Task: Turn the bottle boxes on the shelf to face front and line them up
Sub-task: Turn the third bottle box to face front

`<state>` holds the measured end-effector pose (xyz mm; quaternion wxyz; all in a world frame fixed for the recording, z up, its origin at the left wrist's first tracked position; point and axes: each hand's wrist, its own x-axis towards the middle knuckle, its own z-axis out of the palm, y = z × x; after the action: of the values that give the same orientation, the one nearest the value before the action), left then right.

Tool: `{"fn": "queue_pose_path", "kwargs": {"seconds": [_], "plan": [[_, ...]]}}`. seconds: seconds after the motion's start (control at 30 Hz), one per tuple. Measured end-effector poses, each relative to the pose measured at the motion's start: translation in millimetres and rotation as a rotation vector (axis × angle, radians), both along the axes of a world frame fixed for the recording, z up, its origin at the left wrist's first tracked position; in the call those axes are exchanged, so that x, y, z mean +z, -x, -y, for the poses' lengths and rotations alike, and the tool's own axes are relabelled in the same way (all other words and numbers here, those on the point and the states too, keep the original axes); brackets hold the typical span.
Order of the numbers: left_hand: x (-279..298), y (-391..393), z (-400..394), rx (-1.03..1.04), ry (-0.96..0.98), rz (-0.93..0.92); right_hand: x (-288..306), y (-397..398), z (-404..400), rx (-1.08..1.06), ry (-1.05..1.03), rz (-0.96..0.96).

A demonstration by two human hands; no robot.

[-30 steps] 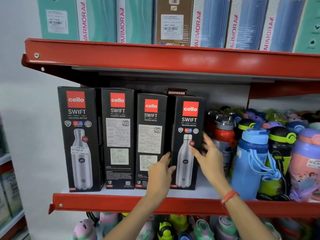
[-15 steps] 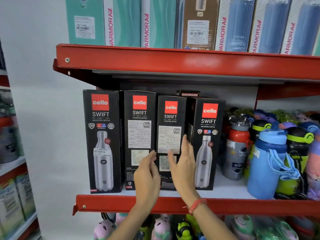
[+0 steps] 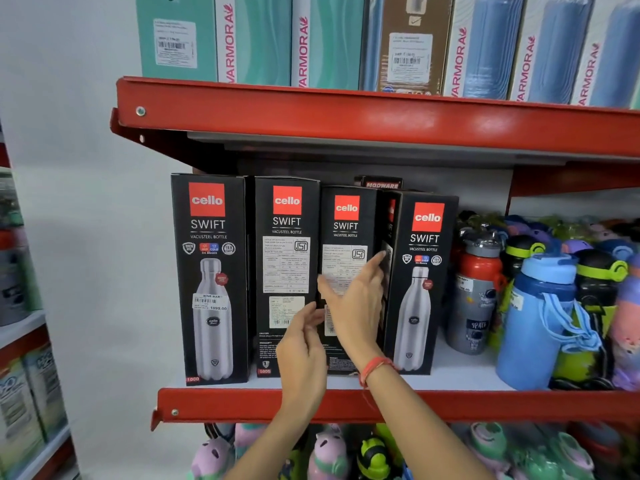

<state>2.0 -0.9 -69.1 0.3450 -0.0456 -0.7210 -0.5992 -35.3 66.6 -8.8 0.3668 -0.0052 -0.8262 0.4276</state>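
Four black cello SWIFT bottle boxes stand in a row on the red-edged shelf (image 3: 242,405). The leftmost box (image 3: 211,237) and the rightmost box (image 3: 424,244) show the bottle picture. The second box (image 3: 287,237) shows a printed label side. The third box (image 3: 346,223) also shows a label side and is turned a little, so a strip of its right face shows. My right hand (image 3: 356,306) spans this third box, thumb at its left edge and fingertips in the gap at its right edge. My left hand (image 3: 301,351) has its fingertips at the seam between the second and third boxes.
A MODWARE box (image 3: 381,184) stands behind the row. Coloured loose bottles (image 3: 536,306) crowd the shelf to the right. The upper red shelf (image 3: 346,112) carries tall VARMORA boxes (image 3: 311,39). Children's bottles (image 3: 329,455) fill the shelf below. Another rack (image 3: 20,341) stands at the left.
Both hands moved from the rightmost box to the third box. My right hand has spread across it and the box has started to twist. The view has shifted left and closer.
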Motion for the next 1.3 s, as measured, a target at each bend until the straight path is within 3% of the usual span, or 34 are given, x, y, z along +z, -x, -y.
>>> {"fn": "queue_pose_path", "kwargs": {"seconds": [0.13,0.43,0.7,0.8,0.9,1.03,1.3], "plan": [[1.7,0.7,8.5,-0.009,0.008,-0.007,5.0,1.3,1.3,-0.035,0.024,0.047],[13.9,-6.7,16.4,-0.056,0.011,-0.008,9.0,-27.0,-13.7,0.051,0.034,-0.055],[47.8,-8.2,21.6,-0.278,0.022,0.043,36.0,-45.8,-49.9,0.171,0.038,-0.111],[62.9,-9.6,23.6,-0.399,0.056,0.075,40.3,-47.8,-63.8,0.286,0.095,-0.08],[73.0,-7.9,27.7,-0.523,0.061,0.09,40.9,-41.9,-79.5,0.542,0.16,-0.03],[72.1,-8.3,28.1,-0.431,0.044,0.066,37.2,-33.4,-89.2,0.703,0.096,0.105],[53.0,-1.8,4.4,-0.193,0.085,-0.076,35.3,-22.4,-90.4,0.663,0.01,0.153]]}}
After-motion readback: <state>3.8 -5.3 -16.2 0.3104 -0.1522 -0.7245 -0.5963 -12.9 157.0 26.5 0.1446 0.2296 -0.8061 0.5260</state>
